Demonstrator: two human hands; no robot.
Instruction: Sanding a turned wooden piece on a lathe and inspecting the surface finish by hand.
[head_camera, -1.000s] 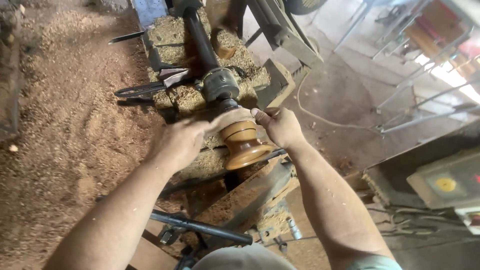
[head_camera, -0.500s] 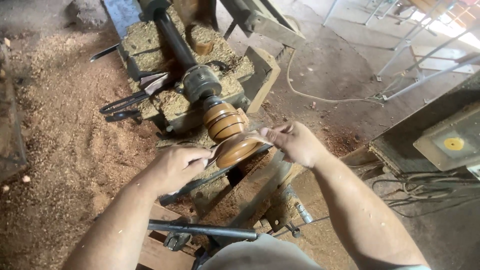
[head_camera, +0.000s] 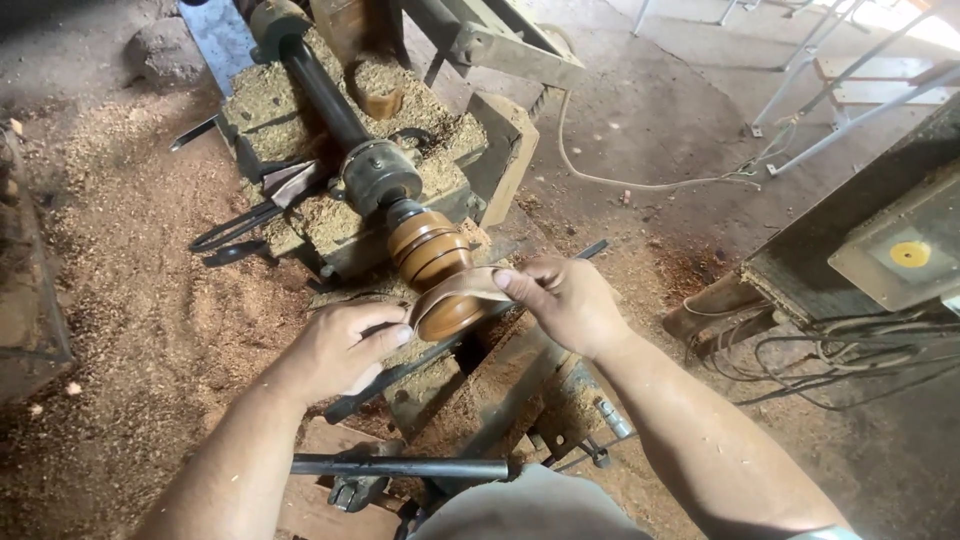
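A brown turned wooden piece with grooved rings and a flared end sits on the lathe chuck. A tan strip of sandpaper is wrapped over the flared end. My right hand pinches the strip's right end. My left hand grips the left end, below and left of the piece. The strip is stretched between both hands against the wood.
The lathe bed is covered in sawdust, with metal turning tools lying on its left side. A black bar lies near me. A grey box with a yellow disc and cables stand at right. Sawdust covers the floor at left.
Both hands slid the strip from the piece's upper part next to the chuck down onto its flared end. The view shifted, so the lathe sits higher and further left.
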